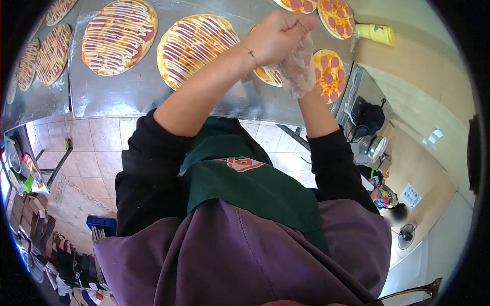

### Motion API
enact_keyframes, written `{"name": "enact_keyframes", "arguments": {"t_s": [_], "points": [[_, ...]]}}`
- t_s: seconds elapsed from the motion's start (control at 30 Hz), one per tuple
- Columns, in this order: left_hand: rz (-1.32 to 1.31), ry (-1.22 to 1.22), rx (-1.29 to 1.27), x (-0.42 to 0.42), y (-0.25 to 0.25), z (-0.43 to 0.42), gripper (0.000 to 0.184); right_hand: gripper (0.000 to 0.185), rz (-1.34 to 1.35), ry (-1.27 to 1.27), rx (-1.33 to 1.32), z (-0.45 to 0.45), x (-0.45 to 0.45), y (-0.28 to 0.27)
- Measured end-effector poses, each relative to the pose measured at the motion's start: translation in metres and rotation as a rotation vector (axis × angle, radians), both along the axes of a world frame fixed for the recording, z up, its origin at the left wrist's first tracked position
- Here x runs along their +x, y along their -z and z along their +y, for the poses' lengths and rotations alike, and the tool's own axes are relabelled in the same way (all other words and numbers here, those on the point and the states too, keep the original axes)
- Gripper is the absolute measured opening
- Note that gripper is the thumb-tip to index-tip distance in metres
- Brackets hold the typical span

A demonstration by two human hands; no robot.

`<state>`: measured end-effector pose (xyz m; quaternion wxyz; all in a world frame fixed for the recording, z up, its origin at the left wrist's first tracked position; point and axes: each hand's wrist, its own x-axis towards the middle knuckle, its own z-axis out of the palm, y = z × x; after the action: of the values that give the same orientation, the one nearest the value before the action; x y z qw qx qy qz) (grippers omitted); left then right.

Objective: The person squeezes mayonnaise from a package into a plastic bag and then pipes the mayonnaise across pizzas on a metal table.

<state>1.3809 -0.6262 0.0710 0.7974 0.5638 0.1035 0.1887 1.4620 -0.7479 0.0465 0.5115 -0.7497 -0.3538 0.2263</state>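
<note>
My left hand point(283, 36), bare with a thin cord at the wrist, is closed above the right hand, its fingers gripping the top of a clear plastic glove point(304, 64). The crinkled glove covers my right hand point(297, 74), whose fingers are mostly hidden behind the left hand and the plastic. Behind both hands lies a pizza with white and brown stripes point(270, 76), partly covered. Just right of the glove is a pizza with round sausage slices point(329, 76). A larger striped pizza point(196, 46) rests left of the hands, on the metal table point(204, 104).
Another striped pizza point(120, 35) and several more lie further left. At the top right are a sausage pizza point(337, 18) and a yellow bottle point(376, 34). A black bag point(367, 116) and metal bowl point(376, 148) stand right. A person point(385, 196) is at the lower right.
</note>
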Motion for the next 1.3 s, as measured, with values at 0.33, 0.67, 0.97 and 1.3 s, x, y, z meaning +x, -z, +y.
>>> {"name": "enact_keyframes", "arguments": {"t_s": [0.33, 0.67, 0.97, 1.3], "points": [[-0.073, 0.028, -0.006, -0.004, 0.007, -0.013, 0.047, 0.019, 0.168, 0.002, 0.060, -0.015, -0.012, 0.000], [-0.103, 0.259, 0.094, 0.029, -0.019, 0.009, 0.043, 0.033, -0.064, 0.257, -0.140, -0.013, 0.015, -0.001], [-0.075, 0.411, 0.090, 0.128, -0.058, 0.008, 0.041, 0.039, 0.615, 0.155, 0.643, -0.011, 0.085, -0.022], [-0.239, 0.350, 0.242, 0.262, -0.091, 0.064, 0.040, 0.042, 0.415, 0.069, 0.553, 0.066, 0.271, 0.008]]}}
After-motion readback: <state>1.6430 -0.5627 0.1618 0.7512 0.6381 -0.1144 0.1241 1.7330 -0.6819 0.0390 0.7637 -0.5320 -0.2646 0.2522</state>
